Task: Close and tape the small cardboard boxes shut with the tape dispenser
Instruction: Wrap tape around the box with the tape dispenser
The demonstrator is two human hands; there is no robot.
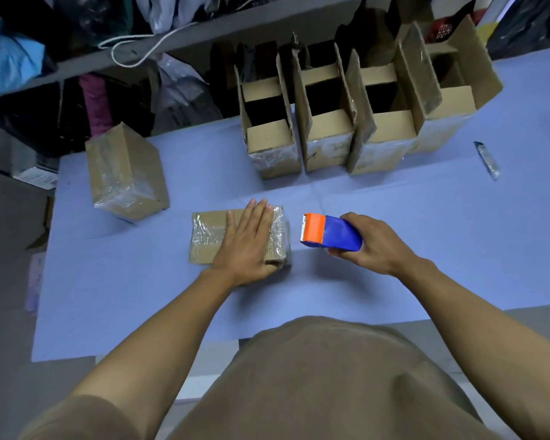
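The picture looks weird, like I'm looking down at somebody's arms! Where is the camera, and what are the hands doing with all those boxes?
The camera sits on a person's head, looking down, so you see their own arms. The left hand presses flat on a closed, taped box. The right hand grips a blue and orange tape dispenser beside it. On the blue table another taped box lies farther left, and four open boxes wait at the back.
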